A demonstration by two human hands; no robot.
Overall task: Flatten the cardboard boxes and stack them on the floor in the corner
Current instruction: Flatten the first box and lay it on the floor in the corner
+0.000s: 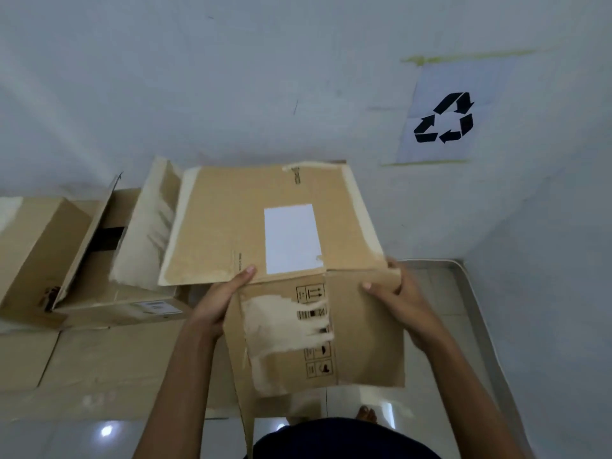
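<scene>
The cardboard box [275,226] is held up in the air in front of the person, off the floor, with both hands clamped on it. It is opened out into broad panels: one panel leans away toward the wall, and another hangs down toward the person, with the fold between them running across at the level of the hands. The far panel carries a blank white label [291,238], and pale torn strips run along its edges. The near panel has a column of printed handling symbols [314,326] and a large patch where the top layer is ripped off.

The left hand [222,303] grips the box's left edge at the fold, thumb lying on top. The right hand [400,299] grips the right edge at the same level, thumb on the front and fingers curled over the edge.

Left of the held box, an open box [109,260] with raised flaps sits on more cardboard [99,366]. Above and right of the held box, a paper recycling sign [443,117] is taped to the pale wall [231,77]. Below the box, glossy floor [440,293] tiles show, with a bare foot [367,414] on them.
</scene>
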